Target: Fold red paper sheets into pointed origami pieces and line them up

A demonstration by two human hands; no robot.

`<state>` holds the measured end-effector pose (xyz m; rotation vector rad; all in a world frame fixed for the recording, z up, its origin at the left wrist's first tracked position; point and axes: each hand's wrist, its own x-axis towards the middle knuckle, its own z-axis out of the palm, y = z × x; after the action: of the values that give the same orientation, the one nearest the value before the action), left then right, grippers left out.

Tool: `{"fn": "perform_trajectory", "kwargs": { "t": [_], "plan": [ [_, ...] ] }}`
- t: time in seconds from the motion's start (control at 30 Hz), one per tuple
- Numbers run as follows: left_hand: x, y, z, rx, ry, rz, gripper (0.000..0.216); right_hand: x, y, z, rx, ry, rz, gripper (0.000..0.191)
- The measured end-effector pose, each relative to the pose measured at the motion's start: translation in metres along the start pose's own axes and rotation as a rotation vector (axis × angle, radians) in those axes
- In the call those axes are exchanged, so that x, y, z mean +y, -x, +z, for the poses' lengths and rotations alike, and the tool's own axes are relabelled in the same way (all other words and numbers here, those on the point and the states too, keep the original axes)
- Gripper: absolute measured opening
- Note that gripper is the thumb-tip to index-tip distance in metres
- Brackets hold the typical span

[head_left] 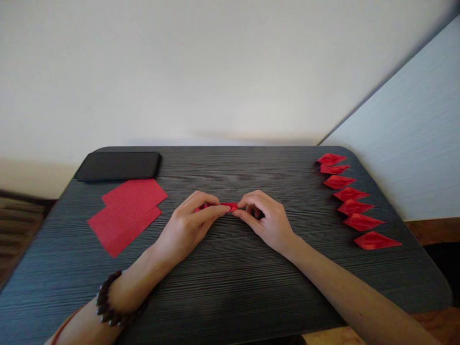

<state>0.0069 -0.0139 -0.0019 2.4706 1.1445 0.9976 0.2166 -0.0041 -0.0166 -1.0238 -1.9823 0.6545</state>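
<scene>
At the far left corner of the table (pixel 230 282) a dark phone (pixel 118 166) lies flat, and just in front of it sit my loose red sheets (pixel 125 215), overlapping and skewed. My left wrist wears a bead bracelet (pixel 108 299). My left hand (pixel 187 225) is curled, thumb and forefinger pinching the left end of a narrow folded red strip (pixel 230 206), which sits low over the middle of the table between my hands. I cannot tell whether it touches the surface. My right hand (pixel 268 220) pinches the strip's other end, fingers bent in close, so most of the paper is hidden and only a short stretch shows. Far right, seven folded pieces (pixel 354 208) lie in a line along the table's edge, each apart from the next. The risks, as I judge them: the strip is thin and gripped only at its ends, so uneven pressure could skew the crease or tear it, and a slipping fingertip could let the fold spring open. My right forearm lies not far from the nearest folded pieces, and a careless sweep could knock them off the edge.
</scene>
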Motion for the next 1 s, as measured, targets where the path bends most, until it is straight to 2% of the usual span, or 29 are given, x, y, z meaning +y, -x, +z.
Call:
{"fn": "perform_trajectory", "kwargs": {
  "t": [0.1, 0.27, 0.63, 0.73, 0.87, 1.0],
  "plan": [
    [0.0, 0.0018, -0.0002, -0.02, 0.011, -0.014, 0.022, -0.0006, 0.001, 0.0003, 0.014, 0.019, -0.033, 0.012],
    [-0.0009, 0.0038, -0.0001, -0.034, 0.023, -0.025, 0.026, -0.0034, 0.0019, -0.0008, -0.039, 0.052, -0.088, 0.009],
    [0.0026, 0.0002, 0.004, 0.038, 0.003, 0.016, 0.017, -0.0045, 0.0025, 0.0018, -0.009, 0.12, -0.132, 0.009],
    [0.0028, 0.0011, 0.0038, 0.039, -0.009, 0.012, 0.015, -0.0046, 0.0035, 0.0036, 0.013, 0.064, -0.081, 0.005],
    [0.0034, 0.0006, 0.0024, 0.048, -0.028, 0.007, 0.015, -0.0025, 0.0026, 0.0043, 0.038, -0.02, 0.04, 0.019],
    [0.0044, -0.0014, 0.0021, 0.032, -0.033, 0.009, 0.012, -0.0025, 0.0014, 0.0026, -0.019, -0.027, 0.006, 0.01]
  ]
}}
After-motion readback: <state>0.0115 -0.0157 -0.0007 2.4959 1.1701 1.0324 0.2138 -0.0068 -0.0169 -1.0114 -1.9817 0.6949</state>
